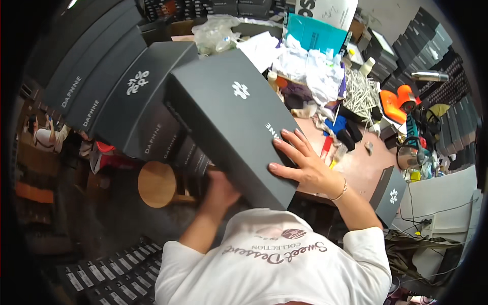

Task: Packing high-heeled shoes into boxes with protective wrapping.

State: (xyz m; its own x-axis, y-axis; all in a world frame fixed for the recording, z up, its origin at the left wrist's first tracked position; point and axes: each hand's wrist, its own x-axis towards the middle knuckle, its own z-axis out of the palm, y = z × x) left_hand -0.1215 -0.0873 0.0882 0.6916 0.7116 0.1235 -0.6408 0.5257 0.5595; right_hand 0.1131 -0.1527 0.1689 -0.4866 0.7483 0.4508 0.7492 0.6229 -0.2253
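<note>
A dark grey shoebox-shaped carton [229,107] with a pale emblem on its lid lies tilted in front of me, its near end close to my shirt. My right hand [307,162] rests on the lid near the right edge, fingers spread and thumb apart. Low on the box's left side is my left hand [219,190], partly hidden by the box and blurred, so its fingers do not show clearly. Just left of the box, a matching box [145,89] stands at the end of a row of similar dark boxes.
Stacks of dark boxes [419,48] rise at the back right. The pinkish tabletop [351,170] carries white crumpled paper [310,68], a heap of white sticks [362,94] and an orange tape dispenser [394,104]. A round wooden stool [156,184] stands at left; another person [48,134] is beyond.
</note>
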